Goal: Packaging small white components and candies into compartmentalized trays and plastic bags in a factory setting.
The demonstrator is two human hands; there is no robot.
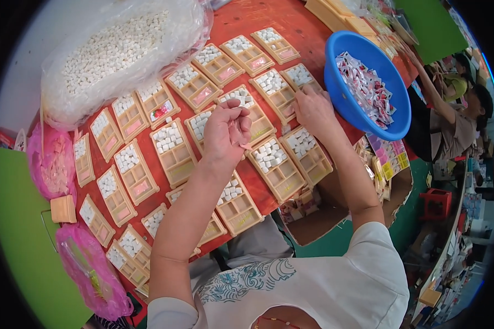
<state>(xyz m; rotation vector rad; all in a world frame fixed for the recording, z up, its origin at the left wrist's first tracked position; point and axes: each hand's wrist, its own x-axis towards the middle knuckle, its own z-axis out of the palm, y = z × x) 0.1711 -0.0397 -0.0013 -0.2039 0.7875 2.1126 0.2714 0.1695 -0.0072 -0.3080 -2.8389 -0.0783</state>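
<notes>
My left hand [228,131] is raised over the middle trays, palm up with its fingers curled. A small pink piece [246,147] pokes out beside its palm. My right hand [314,109] reaches down to a wooden tray [299,75] near the blue basin, its fingers bent together; what they pinch, if anything, is hidden. Both hands are among rows of divided wooden trays [280,189], each with white cubes [270,154] in its large compartment. Pink pieces [202,95] lie in the smaller compartments of several trays.
A blue basin [403,104] full of small printed packets [365,88] stands at the right. At the far left lies a clear bag [121,52] of white cubes, with pink bags [52,164] nearer. Below the red table [230,16] is a cardboard box [326,219]. Another person [455,123] sits far right.
</notes>
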